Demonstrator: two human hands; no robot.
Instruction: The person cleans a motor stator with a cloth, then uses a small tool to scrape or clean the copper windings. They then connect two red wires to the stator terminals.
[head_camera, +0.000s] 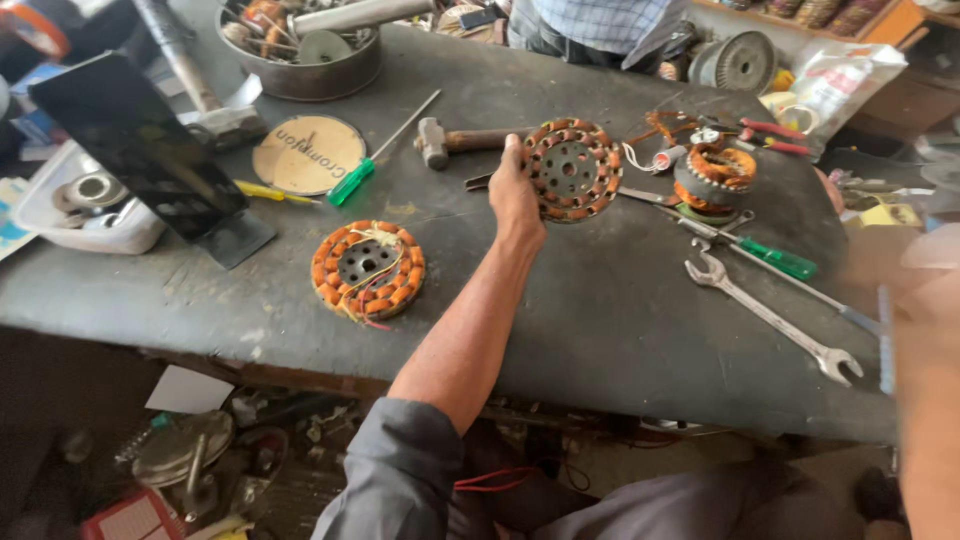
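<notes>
My left hand (515, 195) reaches across the dark workbench (600, 320) and grips the left edge of a round motor stator (572, 168) with copper-orange windings, tilting it up off the surface. A second stator (368, 270) with loose coloured wires lies flat to the left of my forearm. A smaller wound coil (715, 175) sits to the right of the held stator. My right arm (930, 380) is a blur at the right edge, and its hand cannot be made out.
A hammer (450, 140) lies behind my hand. Green-handled screwdrivers (350, 185) (780, 262) and a spanner (770, 320) lie on the bench. A round disc (308, 153), a metal bowl of parts (300, 55) and a propped dark screen (140, 145) stand at left. Another person (600, 25) stands at the far side.
</notes>
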